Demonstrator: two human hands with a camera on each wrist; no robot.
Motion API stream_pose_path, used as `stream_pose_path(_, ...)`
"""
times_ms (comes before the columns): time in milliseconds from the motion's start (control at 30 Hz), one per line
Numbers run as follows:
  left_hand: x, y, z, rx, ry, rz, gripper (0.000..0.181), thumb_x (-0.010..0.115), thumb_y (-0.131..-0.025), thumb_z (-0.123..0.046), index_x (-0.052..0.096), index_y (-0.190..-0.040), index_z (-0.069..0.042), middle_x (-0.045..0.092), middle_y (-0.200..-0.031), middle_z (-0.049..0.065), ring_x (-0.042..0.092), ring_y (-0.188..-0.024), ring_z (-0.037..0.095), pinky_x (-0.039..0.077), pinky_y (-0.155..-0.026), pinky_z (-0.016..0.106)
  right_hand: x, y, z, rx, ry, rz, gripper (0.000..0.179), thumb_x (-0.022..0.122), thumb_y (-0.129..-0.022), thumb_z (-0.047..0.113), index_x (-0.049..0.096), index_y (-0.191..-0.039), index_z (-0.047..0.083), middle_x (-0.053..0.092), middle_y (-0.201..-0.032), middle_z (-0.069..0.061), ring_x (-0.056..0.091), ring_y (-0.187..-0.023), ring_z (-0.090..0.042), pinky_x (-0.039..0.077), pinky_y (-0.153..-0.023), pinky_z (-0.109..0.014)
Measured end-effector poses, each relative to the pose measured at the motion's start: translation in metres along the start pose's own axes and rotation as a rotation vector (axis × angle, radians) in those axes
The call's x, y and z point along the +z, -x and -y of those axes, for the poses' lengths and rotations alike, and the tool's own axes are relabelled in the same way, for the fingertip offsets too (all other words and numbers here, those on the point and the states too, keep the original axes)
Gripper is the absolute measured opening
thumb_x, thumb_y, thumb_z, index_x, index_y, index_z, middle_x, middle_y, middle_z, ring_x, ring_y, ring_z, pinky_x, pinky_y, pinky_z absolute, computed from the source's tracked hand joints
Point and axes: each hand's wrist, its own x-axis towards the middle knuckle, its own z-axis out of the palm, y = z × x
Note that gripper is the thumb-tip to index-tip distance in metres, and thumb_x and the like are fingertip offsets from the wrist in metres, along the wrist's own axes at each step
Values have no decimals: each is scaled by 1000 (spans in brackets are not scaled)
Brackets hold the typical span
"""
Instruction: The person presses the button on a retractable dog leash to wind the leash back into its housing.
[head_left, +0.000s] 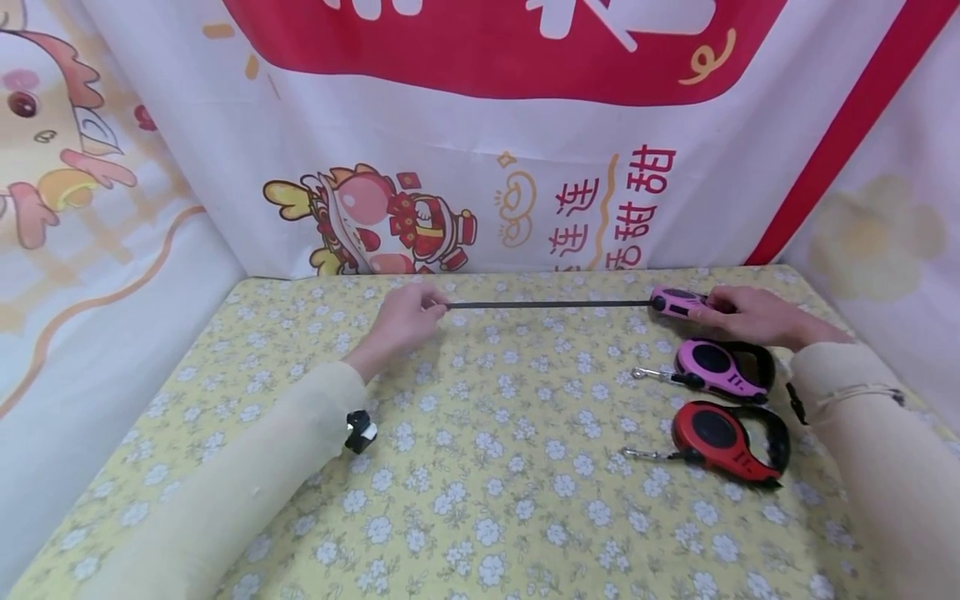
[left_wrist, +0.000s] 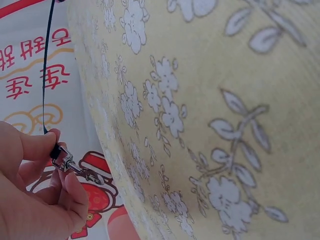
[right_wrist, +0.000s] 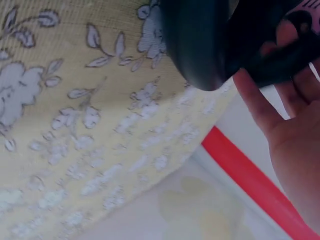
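Observation:
My left hand (head_left: pixel 408 317) pinches the end of a dark flat strap (head_left: pixel 551 305), just behind its silver metal clip (left_wrist: pixel 72 165), which shows in the left wrist view. The strap runs straight across to a pink retractable dog leash (head_left: pixel 671 302) at the back right. Around the rear of that leash my right hand (head_left: pixel 761 315) grips, thumb on the near side. In the right wrist view a dark handle (right_wrist: pixel 280 65) lies at the fingers, with part of the pink casing (right_wrist: pixel 310 12) at the top right corner.
Nearer than the right hand lie a second pink-purple retractable leash (head_left: pixel 711 360) and a red one (head_left: pixel 708 429), both with black handles and metal clips pointing left. A yellow flowered cloth (head_left: pixel 480 500) covers the table. Printed white curtains (head_left: pixel 480 133) close off the back and sides.

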Motion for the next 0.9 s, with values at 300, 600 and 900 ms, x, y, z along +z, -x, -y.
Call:
stream_pose_path(300, -8, 7, 5, 20, 90, -81, 23, 56, -110, -22, 68, -127, -12, 70, -122, 13, 63, -106, 28, 54, -92, 44, -9, 21, 13, -84, 35, -77, 50, 53, -110, 44, 69, -114, -4, 58, -112, -22, 53, -99, -35, 44, -81, -48)
stream_pose_path(600, -12, 25, 12, 230, -6, -182, 22, 58, -110, -20, 73, -121, -8, 68, -114, 11, 63, -100, 27, 54, -87, 43, 5, 63, 16, -183, -63, -403, 46, 63, -106, 26, 65, -129, -13, 55, -131, -33, 45, -123, -44, 40, -96, -62)
stream_pose_path(900, -18, 50, 1, 266, 55, -283, 21, 63, -108, -21, 75, -119, -8, 67, -117, 10, 65, -100, 26, 56, -86, 40, 24, 87, 22, -432, -184, -845, 11, 75, -83, 1, 65, -77, 0, 49, -84, 15, 35, -88, 1, 25, -76, -19)
